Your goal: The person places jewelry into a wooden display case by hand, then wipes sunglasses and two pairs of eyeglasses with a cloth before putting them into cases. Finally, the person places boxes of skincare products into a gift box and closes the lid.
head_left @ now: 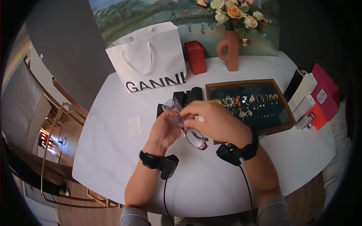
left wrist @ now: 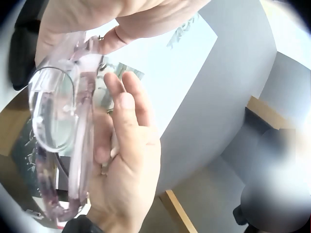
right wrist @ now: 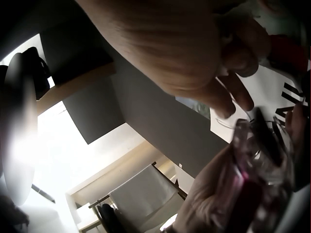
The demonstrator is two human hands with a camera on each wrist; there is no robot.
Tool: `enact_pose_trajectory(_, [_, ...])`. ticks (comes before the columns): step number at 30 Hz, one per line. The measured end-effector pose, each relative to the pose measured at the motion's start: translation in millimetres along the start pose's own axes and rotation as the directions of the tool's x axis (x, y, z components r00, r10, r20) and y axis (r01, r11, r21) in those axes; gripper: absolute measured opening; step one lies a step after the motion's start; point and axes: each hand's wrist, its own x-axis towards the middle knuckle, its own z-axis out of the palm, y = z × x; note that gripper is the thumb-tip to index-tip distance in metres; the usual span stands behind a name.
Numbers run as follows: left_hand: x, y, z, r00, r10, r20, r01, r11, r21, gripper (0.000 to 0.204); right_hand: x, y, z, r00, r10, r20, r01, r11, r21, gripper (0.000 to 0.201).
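Observation:
A pair of eyeglasses (head_left: 196, 139) with a clear and purplish frame is held over the table between the two hands. The left hand (head_left: 164, 132) holds them from below, palm up, its thumb and fingers bent around the near part. From above, the right hand (head_left: 215, 118) reaches over and grips them with its fingertips. The clear frame (left wrist: 80, 145) looms large beside the left hand (left wrist: 127, 155) in the left wrist view, with the right hand (left wrist: 121, 19) above it. A small white bit (head_left: 199, 118) shows at the right fingers.
Black cases (head_left: 184, 97) stand just beyond the hands. A jewelry tray (head_left: 250, 128) is to the right, near pink and orange boxes (head_left: 325, 96). Left lies a pale paper square (head_left: 134, 125). Behind are a white paper bag (head_left: 151, 60), a red box (head_left: 196, 58) and a flower vase (head_left: 233, 52).

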Motion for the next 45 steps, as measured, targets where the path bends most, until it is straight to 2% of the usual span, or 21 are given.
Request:
enact_pose_trajectory(1, [-1.6, 3.2, 2.7, 0.994, 0.042, -0.1, -0.046, 0.998, -0.037, 0.025, -1.3, -7.3, -9.2, 0.99, 0.003, 0.138, 0.002, 0.999, -0.034, 0.02])
enact_pose_trajectory(2, [1.6, 10.9, -9.9, 1.0, 0.022, -0.004, -0.022, 1.0, 0.005, 0.025, -1.4, -10.7, -12.9, 0.962, 0.01, 0.272, 0.008, 0.998, -0.067, 0.021])
enact_pose_trajectory(3, [0.9, 12.9, -10.5, 1.0, 0.025, -0.006, -0.025, 1.0, 0.003, 0.025, -1.3, -10.0, -10.8, 0.961, 0.008, 0.276, 0.01, 0.998, -0.066, 0.021])
enact_pose_trajectory(5, [-1.5, 16.4, -8.6, 0.985, 0.15, -0.084, -0.15, 0.989, -0.001, 0.03, -3.0, -6.8, -4.1, 0.987, -0.079, 0.143, 0.091, 0.993, -0.076, 0.02])
enact_pose_trajectory(6, [-2.5, 18.0, -7.3, 0.985, 0.152, -0.085, -0.153, 0.988, -0.002, 0.03, -3.5, -6.8, -1.2, 0.986, -0.082, 0.145, 0.093, 0.993, -0.075, 0.02])
enact_pose_trajectory(8, [-4.9, 21.5, -4.4, 0.971, 0.198, -0.135, -0.206, 0.978, -0.042, 0.031, -3.2, -8.3, 4.0, 0.973, -0.204, 0.107, 0.203, 0.979, 0.021, 0.03])
enact_pose_trajectory(9, [-5.7, 23.5, -3.1, 0.97, 0.203, -0.136, -0.21, 0.977, -0.044, 0.031, -3.8, -11.4, 2.9, 0.972, -0.208, 0.111, 0.206, 0.978, 0.021, 0.03])
enact_pose_trajectory(12, [-9.9, 29.1, 2.6, 0.972, 0.163, -0.167, -0.185, 0.975, -0.127, 0.032, -7.4, -20.6, -3.3, 0.967, -0.155, 0.203, 0.16, 0.987, -0.008, 0.035])
enact_pose_trajectory(14, [-13.5, 31.4, 9.2, 0.96, 0.184, -0.21, -0.214, 0.968, -0.13, 0.031, -7.8, -22.0, -3.9, 0.99, -0.056, 0.128, 0.082, 0.975, -0.208, 0.032])
enact_pose_trajectory(18, [-10.5, 29.2, 0.2, 0.963, 0.222, -0.151, -0.244, 0.959, -0.147, 0.042, -2.9, -24.9, 3.1, 0.993, -0.002, 0.122, 0.017, 0.992, -0.121, 0.032])
enact_pose_trajectory(20, [-9.0, 25.0, 1.4, 0.952, 0.283, -0.113, -0.295, 0.949, -0.112, 0.035, -1.3, -10.7, 18.3, 0.976, -0.209, -0.062, 0.194, 0.963, -0.19, 0.028])
enact_pose_trajectory(21, [-9.3, 24.8, -0.4, 0.953, 0.283, -0.113, -0.295, 0.949, -0.113, 0.035, -0.7, -7.6, 21.6, 0.976, -0.208, -0.062, 0.193, 0.963, -0.19, 0.028])
enact_pose_trajectory(23, [-10.4, 25.5, -4.1, 0.953, 0.291, 0.087, -0.286, 0.956, -0.064, 0.031, -0.2, -2.7, 26.3, 0.942, -0.295, -0.163, 0.221, 0.906, -0.361, 0.022])
enact_pose_trajectory(27, [-16.6, 28.4, 8.9, 0.965, 0.254, 0.069, -0.255, 0.967, 0.003, 0.033, 2.7, 7.2, 26.7, 0.909, -0.366, -0.198, 0.28, 0.89, -0.36, 0.019])
enact_pose_trajectory(29, [-17.6, 30.1, 10.5, 0.967, 0.251, 0.054, -0.252, 0.967, 0.026, 0.035, 3.0, 11.6, 24.5, 0.892, -0.429, -0.143, 0.34, 0.845, -0.413, 0.021])
enact_pose_trajectory(33, [-16.7, 33.5, 6.4, 0.968, 0.223, 0.112, -0.221, 0.975, -0.027, 0.038, 2.5, 9.5, 26.3, 0.889, -0.43, -0.161, 0.342, 0.854, -0.391, 0.024])
enact_pose_trajectory(36, [-17.0, 34.7, 5.5, 0.967, 0.22, 0.132, -0.216, 0.975, -0.042, 0.038, 2.4, 8.7, 22.3, 0.909, -0.402, -0.108, 0.347, 0.876, -0.335, 0.026])
enact_pose_trajectory(41, [-18.9, 33.7, 11.7, 0.945, 0.303, 0.126, -0.29, 0.951, -0.11, 0.032, 1.8, 1.5, 23.9, 0.936, -0.339, -0.09, 0.309, 0.919, -0.247, 0.037])
enact_pose_trajectory(45, [-19.0, 32.2, 14.1, 0.933, 0.347, 0.097, -0.336, 0.935, -0.11, 0.035, 4.0, 3.8, 29.8, 0.942, -0.305, -0.14, 0.282, 0.945, -0.164, 0.036])
